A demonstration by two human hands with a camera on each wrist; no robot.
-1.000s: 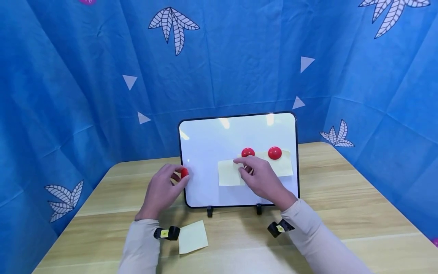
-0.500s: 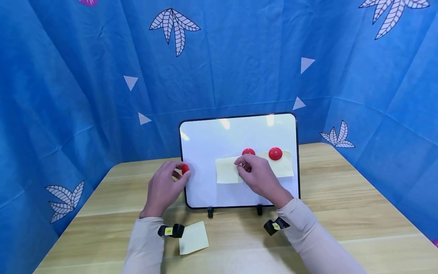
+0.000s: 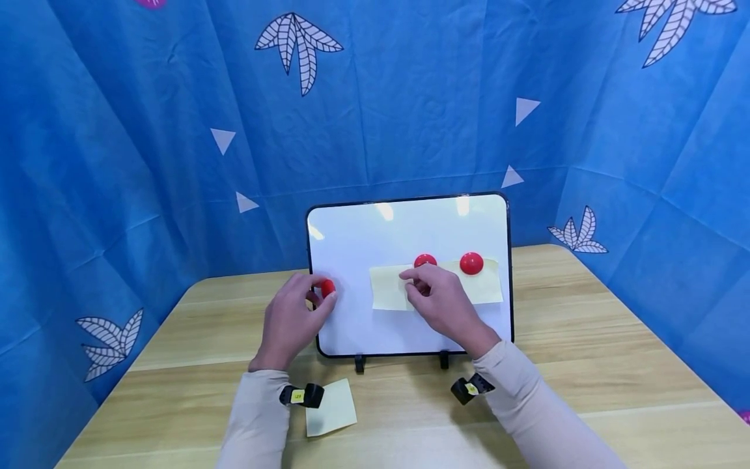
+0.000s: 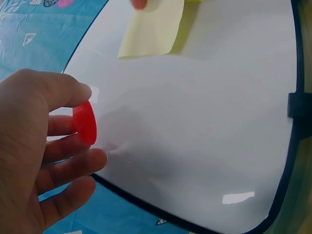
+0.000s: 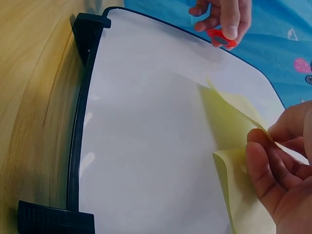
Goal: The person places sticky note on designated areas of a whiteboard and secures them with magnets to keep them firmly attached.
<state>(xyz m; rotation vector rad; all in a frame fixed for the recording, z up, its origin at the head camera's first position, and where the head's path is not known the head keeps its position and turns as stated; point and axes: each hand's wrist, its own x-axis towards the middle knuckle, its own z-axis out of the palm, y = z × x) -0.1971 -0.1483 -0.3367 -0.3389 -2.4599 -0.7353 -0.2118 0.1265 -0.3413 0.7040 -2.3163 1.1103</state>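
Note:
My left hand (image 3: 293, 319) pinches a round red magnet (image 4: 85, 123) between thumb and fingers, in front of the left edge of the whiteboard (image 3: 351, 241). The magnet stands on edge and apart from the board. Farther right, my right hand (image 3: 442, 299) pinches a pale yellow paper note (image 3: 388, 288) by its edge, as the right wrist view shows; the note tilts away from the board. Another yellow note (image 3: 488, 283) lies on the board's right side, with a red magnet (image 3: 471, 263) at its top. A further red magnet (image 3: 424, 260) is partly covered by my right hand.
The whiteboard stands upright on black feet (image 3: 444, 359) on a wooden table (image 3: 586, 339). A loose yellow note (image 3: 334, 410) lies on the table beside my left wrist. A blue patterned curtain (image 3: 398, 117) hangs behind and at the sides.
My left hand has moved to the right and slightly up with the magnet, from the board's edge to in front of it. The note in my right hand has risen slightly.

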